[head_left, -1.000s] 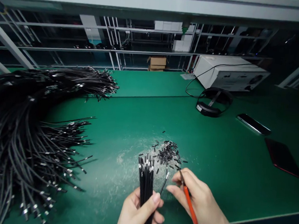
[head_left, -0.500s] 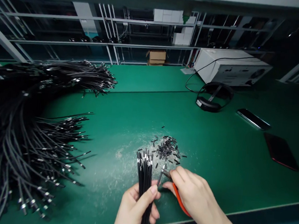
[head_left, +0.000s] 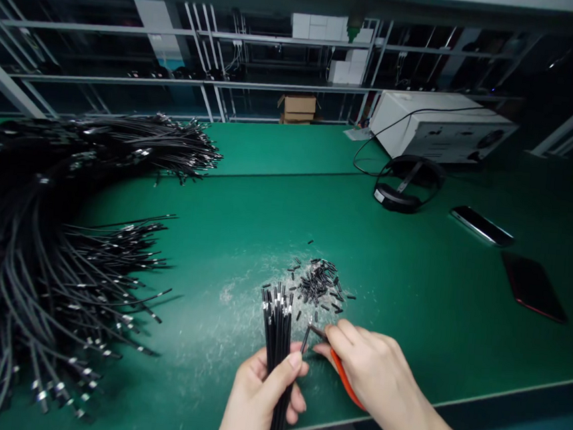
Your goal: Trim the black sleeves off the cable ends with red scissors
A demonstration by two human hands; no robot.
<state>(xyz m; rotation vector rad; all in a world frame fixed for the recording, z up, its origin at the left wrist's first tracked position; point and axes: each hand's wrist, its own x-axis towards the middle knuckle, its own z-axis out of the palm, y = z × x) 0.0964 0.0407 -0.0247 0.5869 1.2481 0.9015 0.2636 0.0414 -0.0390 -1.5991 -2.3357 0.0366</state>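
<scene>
My left hand [head_left: 266,390] is closed around a bundle of black cables [head_left: 277,334], their tips pointing up and away with silvery bands near the ends. One single cable [head_left: 305,339] stands apart from the bundle, pinched at my left thumb. My right hand [head_left: 371,366] grips orange-handled pliers or cutters [head_left: 345,377]; the dark jaws reach the tip of that single cable. Whether the jaws are closed on it is too small to tell. Just beyond lies a pile of short black cut pieces [head_left: 318,281] among pale strands on the green table [head_left: 213,249].
Large heaps of black cables [head_left: 28,239] cover the left side. Toward the back right are a black headset [head_left: 401,191] and a white box-shaped machine [head_left: 439,131] with a cord. A phone [head_left: 481,225] and a dark flat device [head_left: 534,287] lie at the right.
The jaws have shifted slightly at the single cable's tip, which looks shorter and frayed now. Both hands keep nearly the same position; the whole view has drifted a little.
</scene>
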